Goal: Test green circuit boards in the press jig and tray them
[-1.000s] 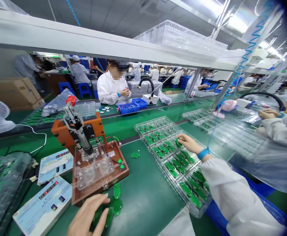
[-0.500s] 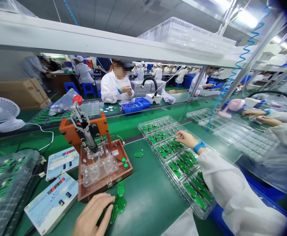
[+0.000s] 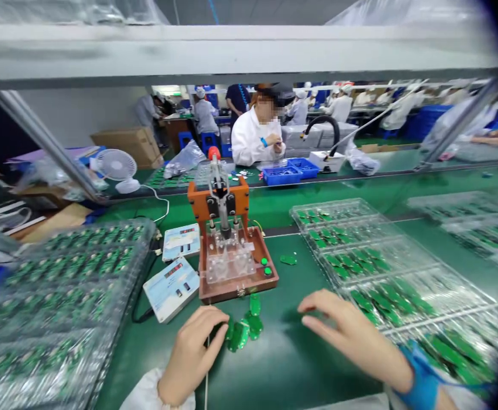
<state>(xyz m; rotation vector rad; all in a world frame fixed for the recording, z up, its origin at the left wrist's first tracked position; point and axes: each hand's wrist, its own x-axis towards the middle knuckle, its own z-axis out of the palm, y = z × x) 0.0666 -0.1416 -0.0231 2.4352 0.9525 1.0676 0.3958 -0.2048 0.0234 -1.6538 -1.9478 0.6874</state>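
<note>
A small heap of green boards lies on the table under the curled fingertips of the left hand, whose grip cannot be told, with the test jig just beyond, while the right hand hovers spread and empty over bare mat, the near edge of a clear tray just to its right.
</note>
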